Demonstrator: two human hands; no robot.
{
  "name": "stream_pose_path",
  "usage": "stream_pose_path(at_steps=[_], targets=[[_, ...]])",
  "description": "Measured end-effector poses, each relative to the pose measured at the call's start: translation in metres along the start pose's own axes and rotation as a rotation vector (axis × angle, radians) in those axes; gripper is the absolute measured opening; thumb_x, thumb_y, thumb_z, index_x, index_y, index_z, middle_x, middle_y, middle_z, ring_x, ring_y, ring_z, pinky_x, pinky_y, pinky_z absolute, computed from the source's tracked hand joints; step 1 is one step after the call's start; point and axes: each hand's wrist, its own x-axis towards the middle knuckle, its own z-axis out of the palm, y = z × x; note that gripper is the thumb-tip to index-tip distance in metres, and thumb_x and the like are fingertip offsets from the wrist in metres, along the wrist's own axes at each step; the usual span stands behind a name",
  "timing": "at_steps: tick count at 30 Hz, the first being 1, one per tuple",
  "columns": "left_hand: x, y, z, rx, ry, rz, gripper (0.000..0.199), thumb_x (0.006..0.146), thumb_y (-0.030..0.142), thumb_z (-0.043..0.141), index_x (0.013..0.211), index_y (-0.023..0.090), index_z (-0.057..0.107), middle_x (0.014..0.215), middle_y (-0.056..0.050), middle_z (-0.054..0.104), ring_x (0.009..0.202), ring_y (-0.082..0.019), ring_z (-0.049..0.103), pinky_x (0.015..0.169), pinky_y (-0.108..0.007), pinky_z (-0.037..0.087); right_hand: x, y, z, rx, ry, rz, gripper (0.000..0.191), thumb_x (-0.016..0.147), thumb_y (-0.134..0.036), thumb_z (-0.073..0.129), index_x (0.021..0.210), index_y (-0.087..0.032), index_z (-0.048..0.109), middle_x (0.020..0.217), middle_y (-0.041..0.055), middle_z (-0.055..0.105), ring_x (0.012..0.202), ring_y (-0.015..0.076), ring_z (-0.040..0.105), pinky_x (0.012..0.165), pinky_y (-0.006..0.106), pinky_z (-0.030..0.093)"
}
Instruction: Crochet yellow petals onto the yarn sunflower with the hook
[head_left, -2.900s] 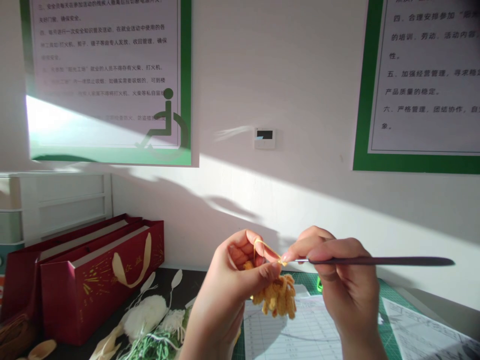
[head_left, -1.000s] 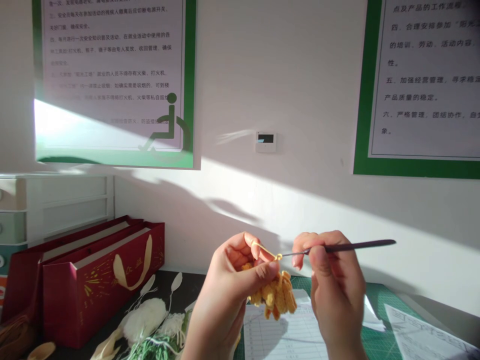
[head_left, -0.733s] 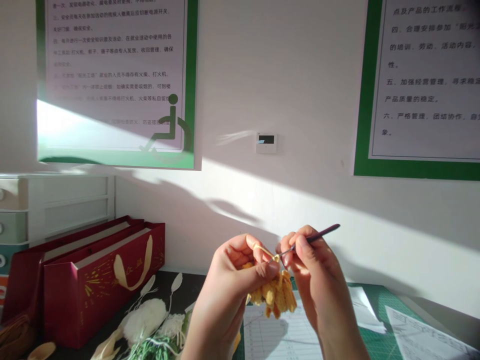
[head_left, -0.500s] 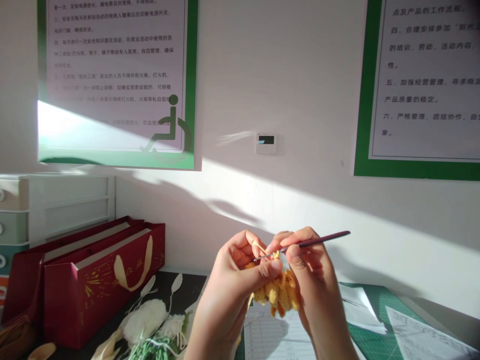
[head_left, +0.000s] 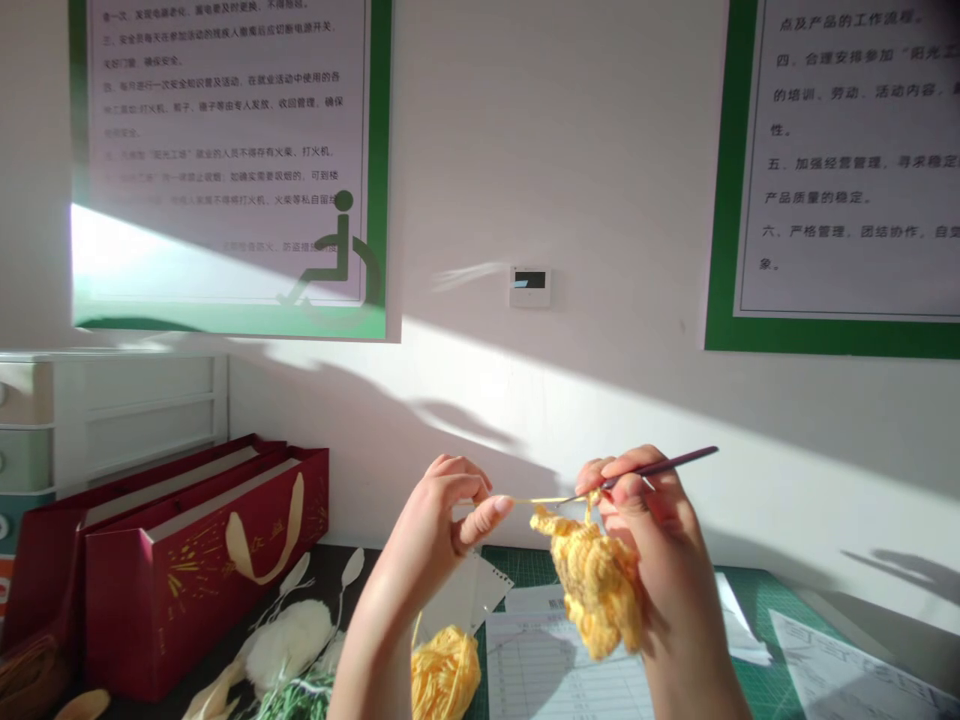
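Observation:
My right hand point(head_left: 651, 520) grips a dark purple crochet hook point(head_left: 675, 461), its tip pointing left. From the hook and the fingers of that hand hangs a bumpy yellow crochet piece point(head_left: 596, 585). A strand of yellow yarn point(head_left: 541, 500) runs taut from the hook to my left hand point(head_left: 442, 510), which pinches it between thumb and fingers. Apart from the crochet piece, my left hand is out to the left at about the same height. Below it, a ball of yellow yarn point(head_left: 445, 672) sits on the table, partly hidden by my left forearm.
Printed sheets point(head_left: 559, 670) lie on a green cutting mat point(head_left: 769, 600). To the left stand red gift bags point(head_left: 217, 570) beside a drawer unit point(head_left: 142, 400). White fluffy yarn point(head_left: 289, 645) and green yarn point(head_left: 296, 695) lie on the dark tabletop. Behind is a wall with posters.
My left hand has moved left, away from the crochet piece, stretching the yarn. My right hand has shifted slightly right with the hook, and the piece now hangs in fuller view.

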Motion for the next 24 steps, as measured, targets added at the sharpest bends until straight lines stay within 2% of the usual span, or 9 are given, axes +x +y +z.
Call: stream_pose_path(at_steps=[3, 5, 7, 9, 11, 12, 16, 21, 24], targets=[[0.002, -0.002, 0.0, -0.232, -0.018, -0.06, 0.059, 0.086, 0.046, 0.08, 0.038, 0.025, 0.053, 0.058, -0.005, 0.059, 0.074, -0.025, 0.055, 0.078, -0.034, 0.043, 0.0, -0.002, -0.001, -0.01, -0.001, 0.009, 0.016, 0.096, -0.04, 0.07, 0.089, -0.026, 0.066, 0.08, -0.001, 0.07, 0.078, 0.0172, 0.064, 0.073, 0.031, 0.049], [0.002, 0.0, 0.004, -0.452, 0.015, -0.081, 0.065, 0.095, 0.053, 0.067, 0.04, 0.024, 0.05, 0.062, -0.005, 0.062, 0.077, -0.024, 0.061, 0.082, -0.036, 0.049, 0.0, -0.001, 0.0, -0.02, -0.02, -0.006, 0.016, 0.097, -0.04, 0.068, 0.09, -0.026, 0.066, 0.079, -0.0015, 0.07, 0.078, 0.0169, 0.065, 0.074, 0.03, 0.049], [0.001, 0.004, 0.012, -0.65, 0.052, -0.094, 0.057, 0.096, 0.057, 0.062, 0.052, 0.022, 0.06, 0.079, -0.008, 0.071, 0.09, -0.026, 0.067, 0.09, -0.042, 0.053, -0.001, 0.001, 0.003, -0.03, -0.036, -0.033, 0.016, 0.098, -0.039, 0.067, 0.09, -0.026, 0.065, 0.078, -0.0016, 0.071, 0.077, 0.0167, 0.067, 0.073, 0.03, 0.05], [-0.003, 0.01, 0.022, -0.768, 0.052, -0.092, 0.03, 0.094, 0.052, 0.068, 0.098, 0.024, 0.078, 0.097, -0.01, 0.078, 0.099, -0.027, 0.07, 0.095, -0.046, 0.052, -0.002, 0.003, 0.007, -0.036, -0.039, -0.066, 0.014, 0.098, -0.036, 0.067, 0.09, -0.026, 0.066, 0.078, -0.0009, 0.071, 0.078, 0.0172, 0.068, 0.073, 0.03, 0.053], [-0.009, 0.019, 0.033, -0.866, -0.022, -0.096, 0.051, 0.094, 0.038, 0.073, 0.143, 0.026, 0.061, 0.101, -0.011, 0.079, 0.099, -0.027, 0.072, 0.097, -0.044, 0.05, -0.004, 0.004, 0.013, -0.029, -0.04, -0.112, 0.01, 0.098, -0.033, 0.068, 0.091, -0.026, 0.066, 0.08, 0.0, 0.072, 0.078, 0.0177, 0.07, 0.072, 0.03, 0.055], [-0.013, 0.023, 0.038, -0.883, -0.048, -0.113, 0.064, 0.093, 0.028, 0.076, 0.152, 0.029, 0.052, 0.1, -0.009, 0.078, 0.096, -0.025, 0.073, 0.095, -0.04, 0.05, -0.005, 0.003, 0.016, -0.028, -0.042, -0.134, 0.009, 0.098, -0.031, 0.067, 0.092, -0.026, 0.066, 0.081, 0.0002, 0.072, 0.076, 0.017, 0.069, 0.071, 0.03, 0.056], [-0.024, 0.039, 0.053, -0.841, 0.068, -0.169, 0.085, 0.086, 0.019, 0.085, 0.157, 0.035, 0.04, 0.087, -0.001, 0.073, 0.082, -0.019, 0.07, 0.085, -0.034, 0.052, -0.009, 0.0, 0.027, -0.095, -0.064, -0.236, 0.008, 0.1, -0.024, 0.062, 0.094, -0.026, 0.066, 0.084, 0.0002, 0.071, 0.059, 0.013, 0.061, 0.06, 0.029, 0.054], [-0.024, 0.042, 0.055, -0.91, 0.119, -0.282, 0.095, 0.075, 0.016, 0.092, 0.155, 0.031, 0.042, 0.083, -0.002, 0.074, 0.077, -0.019, 0.069, 0.08, -0.033, 0.052, -0.013, 0.003, 0.03, -0.217, -0.092, -0.431, 0.016, 0.097, -0.012, 0.061, 0.098, -0.027, 0.07, 0.085, 0.0019, 0.07, 0.084, 0.0206, 0.069, 0.072, 0.036, 0.058], [-0.023, 0.04, 0.054, -0.957, 0.122, -0.303, 0.1, 0.068, 0.011, 0.095, 0.153, 0.028, 0.046, 0.08, -0.001, 0.073, 0.074, -0.017, 0.068, 0.08, -0.032, 0.053, -0.015, 0.007, 0.028, -0.198, -0.115, -0.456, 0.023, 0.096, -0.008, 0.06, 0.102, -0.027, 0.071, 0.09, 0.0024, 0.073, 0.088, 0.0212, 0.069, 0.074, 0.039, 0.057]])
